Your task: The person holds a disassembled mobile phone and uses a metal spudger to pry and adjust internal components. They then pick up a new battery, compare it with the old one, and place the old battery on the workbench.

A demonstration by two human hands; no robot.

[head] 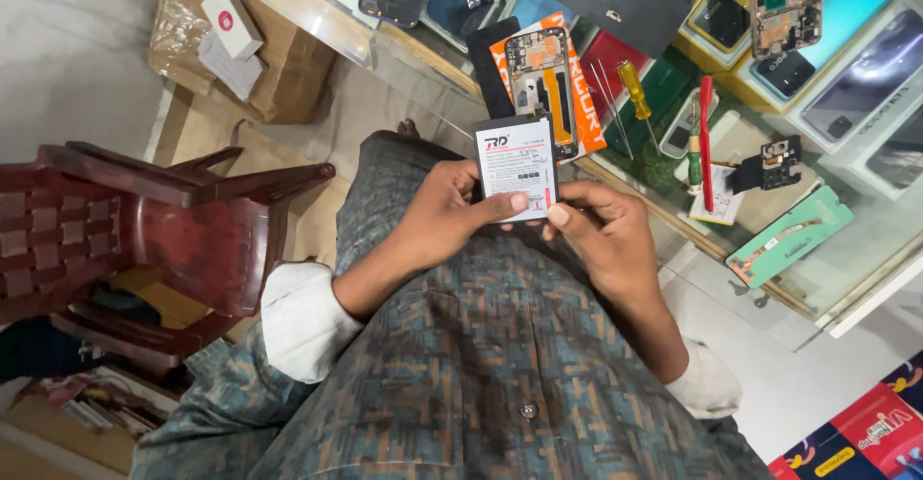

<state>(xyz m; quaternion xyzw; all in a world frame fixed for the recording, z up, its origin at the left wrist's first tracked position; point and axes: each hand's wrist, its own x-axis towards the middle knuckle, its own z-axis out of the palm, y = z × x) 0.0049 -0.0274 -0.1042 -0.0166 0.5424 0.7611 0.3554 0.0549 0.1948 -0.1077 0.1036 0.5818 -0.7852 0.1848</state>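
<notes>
I hold a flat white phone battery (516, 165) with a printed label upright in front of my chest, in both hands. My left hand (444, 213) grips its left side and lower edge, thumb pressed across the bottom of the label. My right hand (604, 235) touches the lower right corner with thumb and fingertips. Just behind the battery, an opened phone (543, 81) with orange parts inside lies on an orange packet on the glass counter (673, 221).
On the counter lie a yellow-handled screwdriver (632, 86), a red-handled screwdriver (706, 139), a small black circuit part (774, 163), a teal phone frame (790, 235) and several phone backs. A dark red chair (163, 235) stands left; a cardboard box (240, 43) carries small white boxes.
</notes>
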